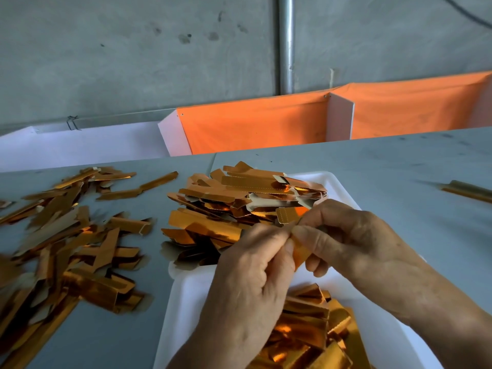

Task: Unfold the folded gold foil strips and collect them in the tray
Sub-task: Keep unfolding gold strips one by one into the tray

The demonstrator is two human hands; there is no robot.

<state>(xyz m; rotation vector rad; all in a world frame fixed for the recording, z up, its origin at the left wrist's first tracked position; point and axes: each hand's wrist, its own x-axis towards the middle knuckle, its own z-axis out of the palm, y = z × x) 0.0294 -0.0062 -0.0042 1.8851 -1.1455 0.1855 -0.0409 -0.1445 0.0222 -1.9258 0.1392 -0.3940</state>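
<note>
Both hands hold one gold foil strip [300, 253] above the white tray [183, 296]. My left hand [253, 283] pinches its left side between thumb and fingers. My right hand [354, 241] pinches its upper right part, and the strip's pale end [286, 215] sticks up behind the fingers. A heap of gold strips [239, 206] fills the far end of the tray. More gold strips [308, 331] lie in the near end, partly hidden by my wrists. A loose pile of gold strips [66, 235] covers the table to the left.
The grey table [399, 169] runs right of the tray, with one stray gold strip [468, 191] near its right edge. Behind the table stand white bins with orange cloth [253, 126] and a white bin [80, 145]. A metal pipe [286, 43] runs up the concrete wall.
</note>
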